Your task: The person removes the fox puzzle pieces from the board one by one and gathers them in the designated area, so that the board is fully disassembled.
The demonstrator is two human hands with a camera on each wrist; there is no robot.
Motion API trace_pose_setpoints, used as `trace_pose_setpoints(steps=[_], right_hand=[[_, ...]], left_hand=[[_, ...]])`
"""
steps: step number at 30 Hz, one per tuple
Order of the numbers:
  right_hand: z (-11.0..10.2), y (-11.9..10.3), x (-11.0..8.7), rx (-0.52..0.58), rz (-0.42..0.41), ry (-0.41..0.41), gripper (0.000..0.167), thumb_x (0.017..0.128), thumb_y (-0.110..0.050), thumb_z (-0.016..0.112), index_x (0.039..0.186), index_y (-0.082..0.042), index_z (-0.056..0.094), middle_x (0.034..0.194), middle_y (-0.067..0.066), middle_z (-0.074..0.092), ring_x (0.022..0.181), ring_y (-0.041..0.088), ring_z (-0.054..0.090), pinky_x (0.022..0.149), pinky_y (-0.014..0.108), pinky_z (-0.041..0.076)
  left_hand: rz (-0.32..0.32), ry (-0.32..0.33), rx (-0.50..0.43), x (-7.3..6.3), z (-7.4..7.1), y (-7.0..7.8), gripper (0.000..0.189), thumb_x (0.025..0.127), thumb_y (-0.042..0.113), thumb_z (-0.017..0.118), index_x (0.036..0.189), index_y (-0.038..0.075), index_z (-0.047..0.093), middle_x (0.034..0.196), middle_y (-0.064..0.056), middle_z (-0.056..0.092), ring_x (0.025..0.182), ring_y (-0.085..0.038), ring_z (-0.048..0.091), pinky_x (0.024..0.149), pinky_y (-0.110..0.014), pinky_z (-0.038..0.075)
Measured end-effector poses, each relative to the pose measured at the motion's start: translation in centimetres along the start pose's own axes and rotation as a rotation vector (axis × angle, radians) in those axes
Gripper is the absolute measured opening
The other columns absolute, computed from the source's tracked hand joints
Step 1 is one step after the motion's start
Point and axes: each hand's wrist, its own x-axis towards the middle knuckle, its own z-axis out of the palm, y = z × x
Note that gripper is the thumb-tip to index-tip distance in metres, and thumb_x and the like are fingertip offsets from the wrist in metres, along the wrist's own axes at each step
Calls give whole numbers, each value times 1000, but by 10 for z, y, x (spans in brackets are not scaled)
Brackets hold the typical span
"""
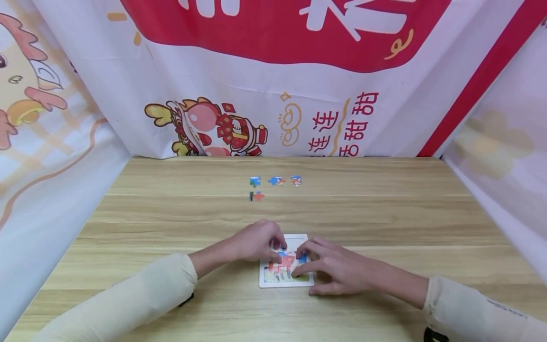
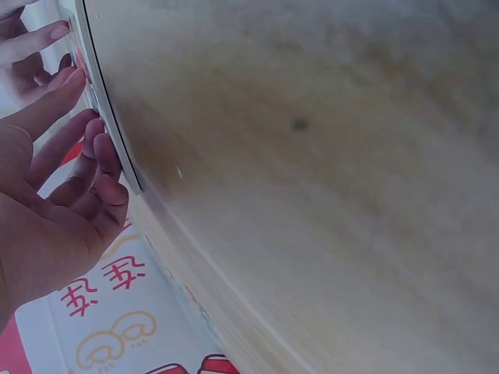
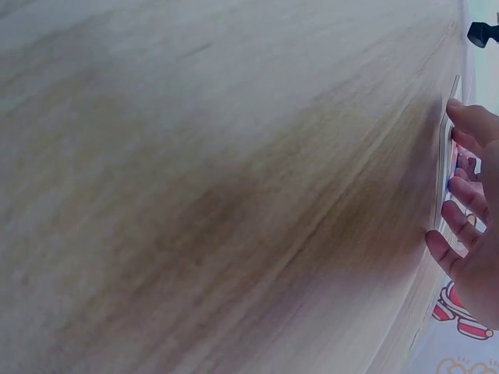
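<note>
A white-rimmed jigsaw puzzle tray (image 1: 286, 285) lies flat on the table, with fitted pieces (image 1: 287, 262) in red, blue and green over its near part. Along its far side a pale strip of the tray's floor shows. My left hand (image 1: 258, 240) comes over the left edge, thumb and index fingertips touching the puzzle a little apart. From the right, my right hand (image 1: 342, 267) spreads its fingers over the tray's right side, the thumb beside the near right corner. The left wrist view shows the left hand (image 2: 54, 226) with its other fingers bent.
Several loose jigsaw pieces lie farther back on the wooden table (image 1: 384, 209), among them a blue and green one (image 1: 255, 181) and a red one (image 1: 258, 195). Printed cloth (image 1: 239, 80) hangs behind the table and along both sides.
</note>
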Motion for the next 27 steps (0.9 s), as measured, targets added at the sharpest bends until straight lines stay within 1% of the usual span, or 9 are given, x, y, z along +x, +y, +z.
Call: trace_pose_setpoints(steps=[8, 16, 27], right_hand=[[3, 0, -1, 6, 19, -5, 39, 98, -47, 70, 134, -32, 69, 140, 0, 53, 125, 18, 46, 102, 43, 48], [3, 0, -2, 26, 26, 0, 40, 97, -45, 71, 134, -32, 69, 140, 0, 53, 123, 18, 46, 102, 43, 47], [2, -1, -3, 45, 57, -14, 41, 97, -45, 71, 136, -33, 68, 141, 0, 53, 123, 17, 45, 103, 44, 47]], left_hand=[[11, -6, -32, 1, 1, 0, 19, 81, 7, 88, 98, 5, 78, 83, 2, 63, 79, -13, 57, 71, -25, 49], [16, -12, -59, 2, 1, 0, 18, 80, 4, 88, 94, 6, 76, 82, 1, 63, 77, -13, 57, 70, -24, 49], [4, -21, -76, 5, -1, 1, 17, 81, 4, 87, 92, 7, 74, 82, 0, 64, 77, -13, 56, 71, -24, 49]])
